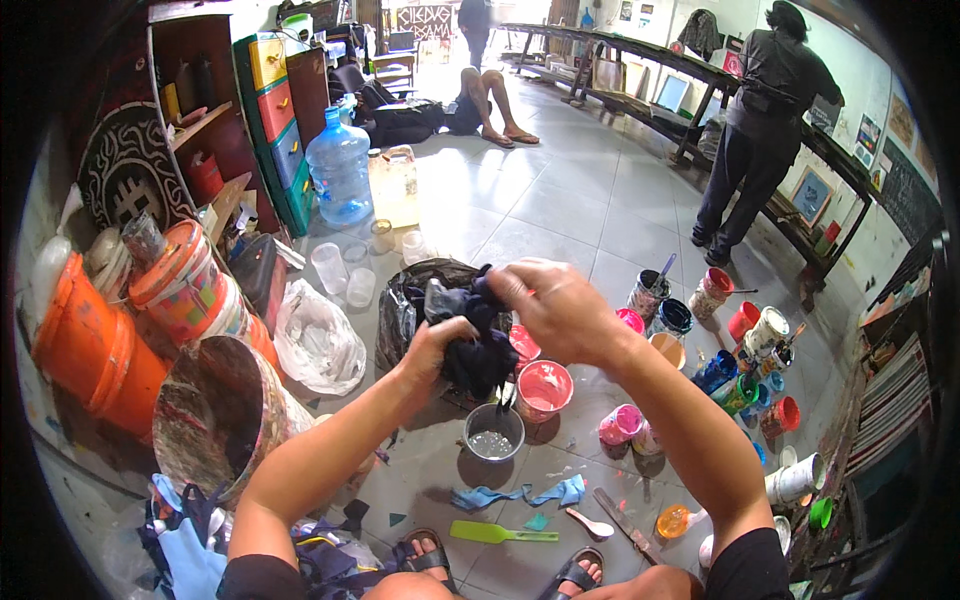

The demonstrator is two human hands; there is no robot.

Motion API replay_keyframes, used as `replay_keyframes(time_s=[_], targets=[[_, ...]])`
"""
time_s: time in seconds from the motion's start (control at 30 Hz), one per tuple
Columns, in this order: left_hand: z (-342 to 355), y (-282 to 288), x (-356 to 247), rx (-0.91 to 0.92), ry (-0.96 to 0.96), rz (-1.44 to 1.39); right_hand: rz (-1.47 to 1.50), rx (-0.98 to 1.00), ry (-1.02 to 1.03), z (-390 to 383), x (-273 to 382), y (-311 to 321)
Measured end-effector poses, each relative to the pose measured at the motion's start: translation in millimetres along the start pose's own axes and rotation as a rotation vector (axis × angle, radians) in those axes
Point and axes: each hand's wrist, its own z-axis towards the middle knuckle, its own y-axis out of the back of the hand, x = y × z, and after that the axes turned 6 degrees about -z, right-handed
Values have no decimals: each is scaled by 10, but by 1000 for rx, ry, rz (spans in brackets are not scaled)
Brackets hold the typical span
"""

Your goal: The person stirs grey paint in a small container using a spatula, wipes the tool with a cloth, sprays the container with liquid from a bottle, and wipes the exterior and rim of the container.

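A bunched dark cloth point(482, 365) hangs between my two hands, its lower end just above a grey bowl point(493, 433) with a whitish film inside. My left hand point(437, 350) is closed on the cloth's left side, and a greyish patch shows above its thumb. With bent fingers, my right hand point(550, 305) grips the cloth's upper right part. Behind the cloth stands a bin lined with a black plastic bag point(400, 318), partly hidden. A bucket of pink paint point(545, 388) sits beside the bowl, below my right wrist.
Several open paint pots point(714, 370) crowd the floor at right. Near my feet lie a green spatula point(500, 532), blue cloth strips point(560, 491) and a white spoon point(590, 522). Orange buckets point(110, 340) and a large stained bucket point(215, 410) stand left. A person point(765, 120) stands at the far-right bench.
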Motion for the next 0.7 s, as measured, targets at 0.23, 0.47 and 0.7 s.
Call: replay_keyframes(time_s=[0.23, 0.47, 0.7], targets=[[318, 123, 100, -310, -427, 302, -324, 122, 129, -224, -257, -467], [1041, 724, 62, -479, -746, 1043, -360, 229, 17, -263, -362, -646], [1696, 1785, 785, -593, 84, 1492, -159, 451, -203, -75, -803, -1185]])
